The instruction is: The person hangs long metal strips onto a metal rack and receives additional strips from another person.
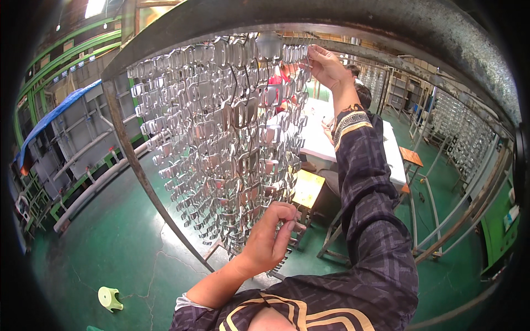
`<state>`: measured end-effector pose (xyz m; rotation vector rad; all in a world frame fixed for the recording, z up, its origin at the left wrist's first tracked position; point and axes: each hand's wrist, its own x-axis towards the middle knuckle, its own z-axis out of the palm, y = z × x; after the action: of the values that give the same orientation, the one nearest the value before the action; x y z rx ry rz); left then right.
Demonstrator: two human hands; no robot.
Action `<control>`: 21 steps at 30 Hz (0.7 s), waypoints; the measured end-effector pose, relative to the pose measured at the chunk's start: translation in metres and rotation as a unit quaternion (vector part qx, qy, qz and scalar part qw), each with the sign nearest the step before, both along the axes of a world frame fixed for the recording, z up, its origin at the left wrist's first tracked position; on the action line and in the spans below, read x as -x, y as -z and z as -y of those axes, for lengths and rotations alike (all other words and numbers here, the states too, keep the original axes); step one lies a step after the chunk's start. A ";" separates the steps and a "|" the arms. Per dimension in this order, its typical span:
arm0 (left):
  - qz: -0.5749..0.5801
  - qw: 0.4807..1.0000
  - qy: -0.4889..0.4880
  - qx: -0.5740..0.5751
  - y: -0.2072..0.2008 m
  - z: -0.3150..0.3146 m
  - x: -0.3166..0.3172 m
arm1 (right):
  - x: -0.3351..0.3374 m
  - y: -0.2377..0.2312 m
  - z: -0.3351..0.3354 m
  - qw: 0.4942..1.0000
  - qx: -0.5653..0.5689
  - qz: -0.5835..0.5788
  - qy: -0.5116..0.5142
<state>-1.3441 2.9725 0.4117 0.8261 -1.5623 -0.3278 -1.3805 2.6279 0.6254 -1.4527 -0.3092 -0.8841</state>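
Observation:
Dense strands of shiny metal buckle-like pieces [204, 88] hang in rows from a metal rack [124, 127]. My right hand [328, 69] is raised to the right end of the top row, just under the rack's upper bar. Its thumb and fingertips are pinched together at the last hanging pieces there; exactly what they grip is too small to tell. Lower down, my left hand [269, 238] is closed beside the bottom right of the strands, fingers curled toward the thumb. Whatever lies between those fingers is hidden.
People sit at a white table [317, 129] behind the strands, with a yellow-topped stool [307, 188] near it. More loaded racks [466, 132] stand at the right. A small pale green stool [110, 298] is on the green floor, and blue sheeting [52, 116] covers equipment at left.

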 end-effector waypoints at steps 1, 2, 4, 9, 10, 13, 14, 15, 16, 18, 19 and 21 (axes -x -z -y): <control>0.006 1.000 0.001 0.004 0.000 0.002 -0.001 | 0.002 -0.001 0.002 1.000 0.011 0.001 -0.004; 0.009 1.000 0.001 0.006 0.000 0.004 -0.002 | 0.005 -0.001 0.003 1.000 0.019 0.001 -0.009; -0.005 1.000 0.016 -0.005 -0.002 0.007 -0.002 | 0.014 0.004 0.004 0.998 0.022 -0.016 0.054; -0.034 0.997 0.054 -0.040 -0.010 0.021 -0.001 | 0.045 0.031 -0.037 0.918 0.076 0.018 0.389; -0.010 0.999 0.038 -0.028 -0.013 0.024 -0.001 | 0.054 0.041 -0.048 0.879 0.102 0.044 0.464; 0.016 1.000 -0.017 0.015 -0.019 0.037 -0.005 | 0.070 0.092 -0.095 0.888 0.095 0.044 0.449; 0.013 0.999 -0.022 0.021 -0.026 0.040 -0.003 | 0.075 0.107 -0.111 0.894 0.117 0.024 0.432; 0.011 0.999 -0.017 0.026 -0.035 0.042 0.002 | 0.087 0.118 -0.124 0.911 0.164 0.010 0.378; 0.010 0.999 -0.015 0.028 -0.039 0.046 0.007 | 0.097 0.130 -0.135 0.925 0.206 -0.004 0.319; 0.013 0.996 -0.057 0.067 -0.039 0.054 0.014 | 0.109 0.135 -0.165 0.930 0.248 -0.052 0.268; 0.022 0.994 -0.076 0.079 -0.040 0.056 0.017 | 0.114 0.142 -0.170 0.944 0.216 -0.060 0.242; 0.033 0.990 -0.111 0.086 -0.043 0.055 0.021 | 0.118 0.151 -0.175 0.954 0.195 -0.065 0.219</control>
<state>-1.3650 2.9172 0.4543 0.8722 -1.5193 -0.0043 -1.4989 2.8030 0.4744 -1.9846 -0.0578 -1.1159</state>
